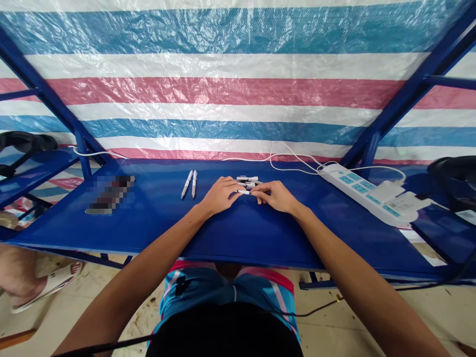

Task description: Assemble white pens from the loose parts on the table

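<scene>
Both hands meet over a white pen [244, 192] just above the blue table [238, 233]. My left hand [220, 195] pinches one end of it between thumb and fingers. At the other end, my right hand [275, 196] has its fingertips closed on the pen. Right behind it lies a small heap of white and grey pens [247, 178], partly hidden by my hands. Two more pens, a left one [187, 184] and a right one [194, 184], rest side by side to the left of my left hand.
A white power strip [366, 193] with plugs and a white cable [293, 153] lies at the right. A blurred-out object [110, 195] is on the table's left. Blue metal posts [399, 89] and a striped sheet [230, 91] stand behind. Part of a person's leg [22, 275] shows at left.
</scene>
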`<state>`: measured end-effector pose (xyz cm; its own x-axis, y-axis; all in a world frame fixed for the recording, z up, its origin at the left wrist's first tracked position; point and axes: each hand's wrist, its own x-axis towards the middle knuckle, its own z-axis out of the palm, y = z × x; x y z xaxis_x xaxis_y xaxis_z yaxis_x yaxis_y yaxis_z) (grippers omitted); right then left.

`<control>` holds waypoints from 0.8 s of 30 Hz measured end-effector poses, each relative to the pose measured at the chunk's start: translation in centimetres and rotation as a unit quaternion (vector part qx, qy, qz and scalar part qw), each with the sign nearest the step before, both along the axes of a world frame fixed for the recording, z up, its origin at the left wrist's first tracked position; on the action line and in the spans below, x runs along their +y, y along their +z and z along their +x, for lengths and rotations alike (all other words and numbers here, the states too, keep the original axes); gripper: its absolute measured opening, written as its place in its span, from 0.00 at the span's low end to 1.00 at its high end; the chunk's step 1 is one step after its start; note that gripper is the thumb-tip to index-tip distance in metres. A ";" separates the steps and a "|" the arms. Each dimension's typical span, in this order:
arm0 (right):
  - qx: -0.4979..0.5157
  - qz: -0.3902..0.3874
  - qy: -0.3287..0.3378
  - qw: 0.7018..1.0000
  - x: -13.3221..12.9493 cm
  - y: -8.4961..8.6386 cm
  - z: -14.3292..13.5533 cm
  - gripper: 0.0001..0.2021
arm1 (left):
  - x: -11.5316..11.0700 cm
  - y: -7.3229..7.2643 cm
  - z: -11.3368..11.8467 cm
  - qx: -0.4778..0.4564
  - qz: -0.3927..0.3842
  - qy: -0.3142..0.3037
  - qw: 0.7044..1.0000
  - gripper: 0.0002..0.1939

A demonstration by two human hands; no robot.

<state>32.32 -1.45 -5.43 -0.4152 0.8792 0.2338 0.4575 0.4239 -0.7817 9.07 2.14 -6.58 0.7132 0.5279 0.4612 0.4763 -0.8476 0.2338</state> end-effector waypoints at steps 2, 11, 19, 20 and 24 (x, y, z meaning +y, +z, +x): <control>0.000 -0.002 0.000 1.000 0.0 0.0 0.0 0.19 | 0.0 0.0 0.0 -0.004 -0.001 0.001 1.000 0.13; 0.001 0.035 -0.028 0.999 0.1 0.0 0.2 0.17 | 0.1 0.0 -0.1 -0.025 -0.027 0.030 0.999 0.12; 0.005 0.045 -0.047 0.998 0.3 0.0 0.9 0.17 | 0.4 0.0 -0.3 -0.048 -0.032 0.038 0.998 0.12; 0.007 0.043 -0.051 0.998 0.4 0.0 1.0 0.16 | 0.4 0.0 -0.4 -0.052 -0.033 0.039 0.997 0.12; 0.013 0.030 -0.061 0.998 0.4 0.2 1.4 0.17 | 0.5 0.0 -0.5 -0.060 -0.039 0.045 0.996 0.11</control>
